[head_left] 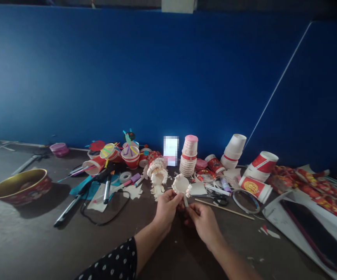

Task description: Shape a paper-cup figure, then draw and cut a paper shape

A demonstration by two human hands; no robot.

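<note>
Holding up a frilly cut white paper cup (181, 186) in my left hand (166, 210), I've got my fingers clamped on its lower edge, out in front of me above the dark table (25, 233). A narrow paper strip (185, 201) pokes down from the cup, and my right hand (203, 223) is right there beneath it, fingers drawn together at the strip's lower end, though I can't tell whether they're actually pinching it. Just past my hands sits a second frilly paper cup piece (156, 173), with a stack of paper cups (188, 153) topped in pink behind it. To the right, scissors (220, 200) lie beside a thin wooden stick (223, 209), near a ring of tape (245, 201), with red-and-white cups (261, 165) tipped over farther along. To the left, there's a tape roll (125, 177) and a pair of markers (107, 189) among colorful decorated cups (130, 155), and a black cord (107, 214) curls across the table. Out at the far left, a big red bowl (19, 186) with a gold inside sits on the table, and a blue wall (127, 77) runs along behind everything. My dotted black sleeve (110, 262) cuts in at the bottom.
</note>
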